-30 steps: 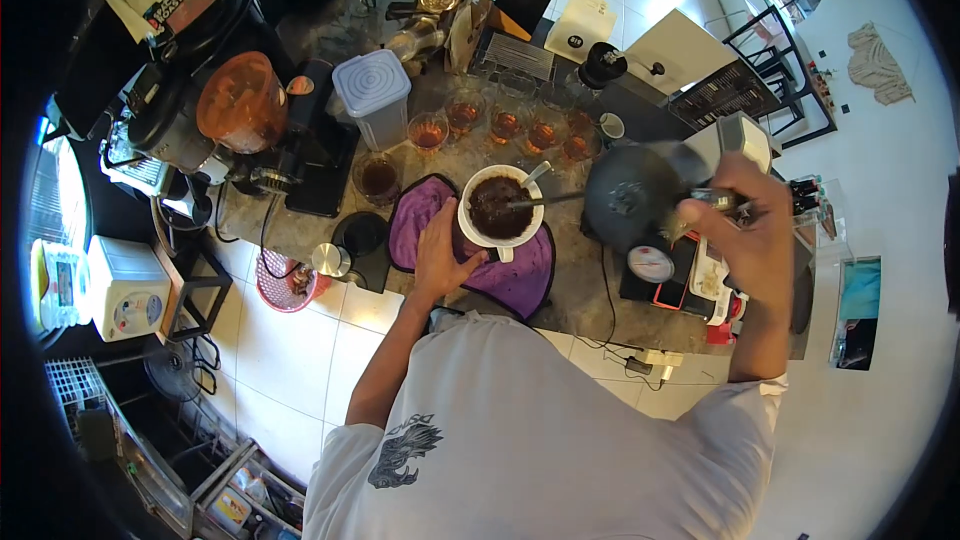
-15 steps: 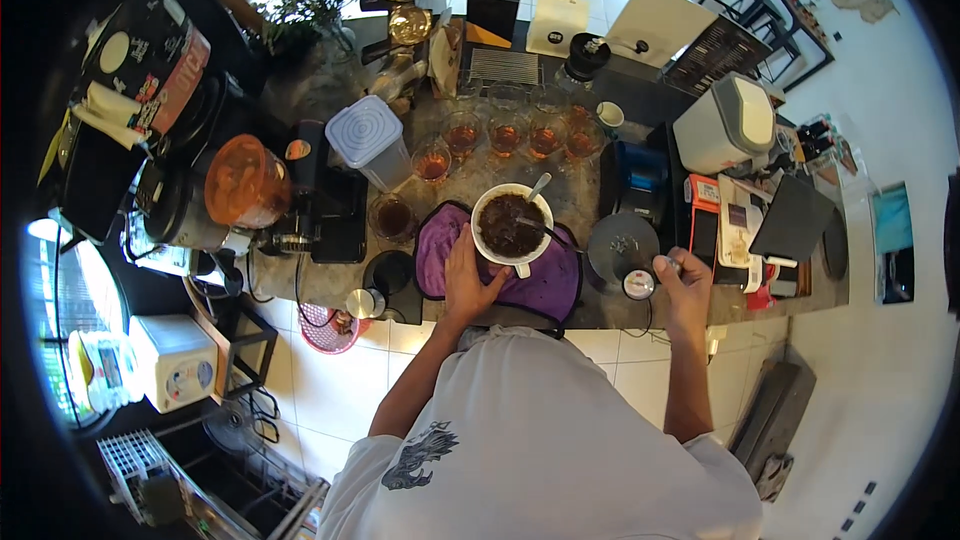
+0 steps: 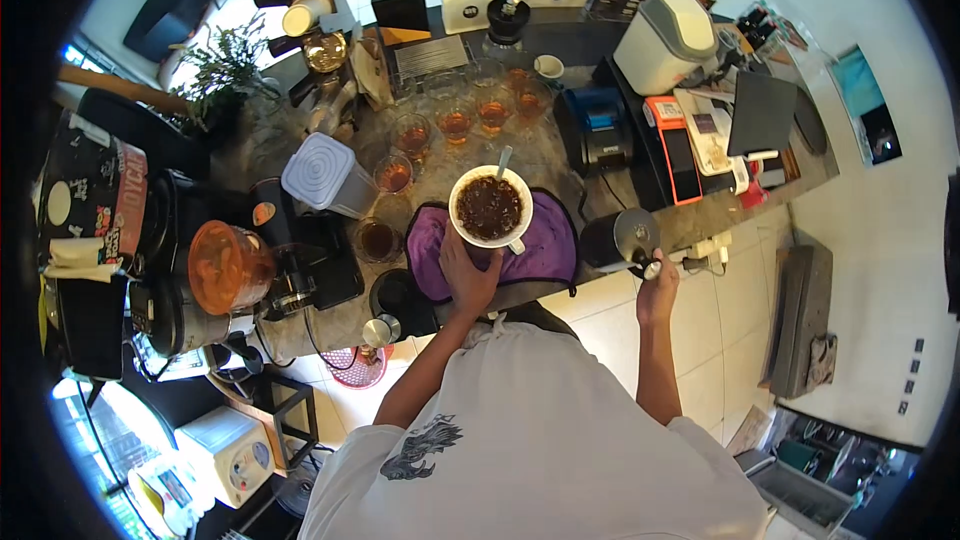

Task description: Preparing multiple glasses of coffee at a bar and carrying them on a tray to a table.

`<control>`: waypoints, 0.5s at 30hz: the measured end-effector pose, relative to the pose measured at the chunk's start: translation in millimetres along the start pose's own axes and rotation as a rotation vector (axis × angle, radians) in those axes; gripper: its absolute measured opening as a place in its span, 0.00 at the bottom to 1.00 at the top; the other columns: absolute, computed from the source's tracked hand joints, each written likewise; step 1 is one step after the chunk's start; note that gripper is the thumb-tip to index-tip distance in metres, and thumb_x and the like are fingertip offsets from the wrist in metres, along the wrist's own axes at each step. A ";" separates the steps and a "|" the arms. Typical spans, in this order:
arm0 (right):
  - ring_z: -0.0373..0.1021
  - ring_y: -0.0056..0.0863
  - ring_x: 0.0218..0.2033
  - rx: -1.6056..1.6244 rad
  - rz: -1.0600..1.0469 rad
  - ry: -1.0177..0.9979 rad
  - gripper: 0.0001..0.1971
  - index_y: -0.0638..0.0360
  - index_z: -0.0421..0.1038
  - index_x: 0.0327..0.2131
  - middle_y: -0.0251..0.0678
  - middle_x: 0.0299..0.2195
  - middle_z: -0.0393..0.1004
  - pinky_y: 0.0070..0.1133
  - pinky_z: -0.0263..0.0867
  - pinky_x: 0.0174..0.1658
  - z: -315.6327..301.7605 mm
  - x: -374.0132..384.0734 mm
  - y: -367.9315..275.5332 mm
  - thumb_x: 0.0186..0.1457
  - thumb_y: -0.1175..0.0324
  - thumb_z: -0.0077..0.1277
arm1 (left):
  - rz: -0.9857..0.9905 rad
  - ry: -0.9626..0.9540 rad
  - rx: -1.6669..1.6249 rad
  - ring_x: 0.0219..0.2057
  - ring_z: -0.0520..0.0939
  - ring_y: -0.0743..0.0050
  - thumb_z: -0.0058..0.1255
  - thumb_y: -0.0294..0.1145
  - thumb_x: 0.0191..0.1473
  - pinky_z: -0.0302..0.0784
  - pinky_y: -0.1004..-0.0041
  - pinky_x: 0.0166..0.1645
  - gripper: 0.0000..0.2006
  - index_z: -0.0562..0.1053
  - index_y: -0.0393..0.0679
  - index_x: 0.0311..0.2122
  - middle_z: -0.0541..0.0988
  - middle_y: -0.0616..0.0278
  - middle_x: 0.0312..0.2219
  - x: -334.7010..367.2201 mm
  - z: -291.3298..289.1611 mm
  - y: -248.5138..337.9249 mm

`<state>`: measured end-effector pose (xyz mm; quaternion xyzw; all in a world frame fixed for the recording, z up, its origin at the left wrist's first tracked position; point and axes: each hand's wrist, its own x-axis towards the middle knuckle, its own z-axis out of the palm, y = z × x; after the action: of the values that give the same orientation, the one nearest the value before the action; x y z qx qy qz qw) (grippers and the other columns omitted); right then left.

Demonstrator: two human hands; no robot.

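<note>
A white cup [image 3: 527,202] holds dark brown, frothy liquid, with a spoon [image 3: 504,160] leaning on its far rim. My left hand [image 3: 470,275] is closed against the cup's near left side, its thumb near the cup's handle. Beneath lies a folded purple cloth [image 3: 550,252] with black edging. Over to the right, my right hand [image 3: 657,290] is wrapped round the handle of a dark kettle [image 3: 605,243] with a round grey lid. The kettle is apart from the cup; its spout cannot be made out.
Several glasses of amber drink [image 3: 454,125] stand beyond the cup. A glass of darker liquid [image 3: 379,240] and a lidded plastic container [image 3: 322,175] are to the left. A blue-and-black machine [image 3: 595,130] and a card terminal [image 3: 680,155] stand at the right.
The kettle's spout, over the cup before, is away from it now. My right hand and the kettle have turned and shifted toward the counter's front edge. The view has swung right.
</note>
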<state>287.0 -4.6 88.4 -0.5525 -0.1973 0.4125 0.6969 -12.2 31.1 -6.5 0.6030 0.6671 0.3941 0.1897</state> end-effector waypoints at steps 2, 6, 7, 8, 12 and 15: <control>0.57 0.13 0.26 0.002 -0.034 0.018 0.18 0.51 0.65 0.20 0.21 0.22 0.64 0.19 0.55 0.34 -4.1 -0.7 12.0 0.65 0.67 0.54 | -0.009 -0.018 -0.010 0.65 0.61 0.37 0.66 0.44 0.49 0.55 0.47 0.67 0.48 0.53 0.34 0.68 0.61 0.37 0.63 1.0 -1.1 1.5; 0.51 0.12 0.23 0.024 -0.103 0.115 0.22 0.49 0.60 0.17 0.20 0.19 0.58 0.18 0.48 0.30 -0.7 3.6 29.8 0.65 0.66 0.55 | -0.002 -0.014 0.007 0.63 0.62 0.35 0.66 0.44 0.49 0.56 0.47 0.66 0.47 0.54 0.32 0.67 0.63 0.35 0.62 0.9 1.8 -1.7; 0.52 0.12 0.23 0.033 -0.096 0.135 0.22 0.50 0.61 0.17 0.20 0.19 0.59 0.18 0.49 0.30 -0.7 7.3 31.7 0.64 0.66 0.56 | 0.013 0.002 0.028 0.63 0.63 0.35 0.66 0.43 0.49 0.56 0.47 0.65 0.46 0.55 0.31 0.66 0.63 0.35 0.61 1.7 3.6 -2.2; 0.53 0.12 0.23 0.005 -0.103 0.136 0.21 0.51 0.62 0.17 0.20 0.19 0.60 0.17 0.49 0.30 -0.5 9.1 34.7 0.63 0.67 0.57 | 0.045 0.005 0.004 0.61 0.64 0.33 0.66 0.43 0.49 0.57 0.46 0.64 0.45 0.56 0.30 0.65 0.65 0.34 0.59 1.9 2.8 -2.8; 0.57 0.11 0.24 0.016 -0.097 0.119 0.18 0.55 0.68 0.18 0.20 0.20 0.65 0.18 0.52 0.30 -23.3 28.0 53.7 0.60 0.66 0.61 | 0.088 -0.100 -0.043 0.63 0.61 0.30 0.65 0.41 0.51 0.55 0.47 0.67 0.44 0.55 0.27 0.65 0.62 0.31 0.60 -6.8 -4.4 3.0; 0.60 0.11 0.26 -0.196 -0.119 0.073 0.17 0.60 0.71 0.20 0.21 0.21 0.67 0.17 0.54 0.30 -20.4 40.3 56.3 0.59 0.65 0.62 | 0.021 -0.059 -0.067 0.69 0.54 0.35 0.61 0.38 0.55 0.47 0.51 0.72 0.45 0.50 0.24 0.67 0.54 0.31 0.66 -42.8 -13.4 -0.9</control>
<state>305.2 17.8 22.2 -0.6198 -0.2435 0.3290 0.6696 -13.9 -13.7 -8.4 0.6147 0.6413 0.4002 0.2252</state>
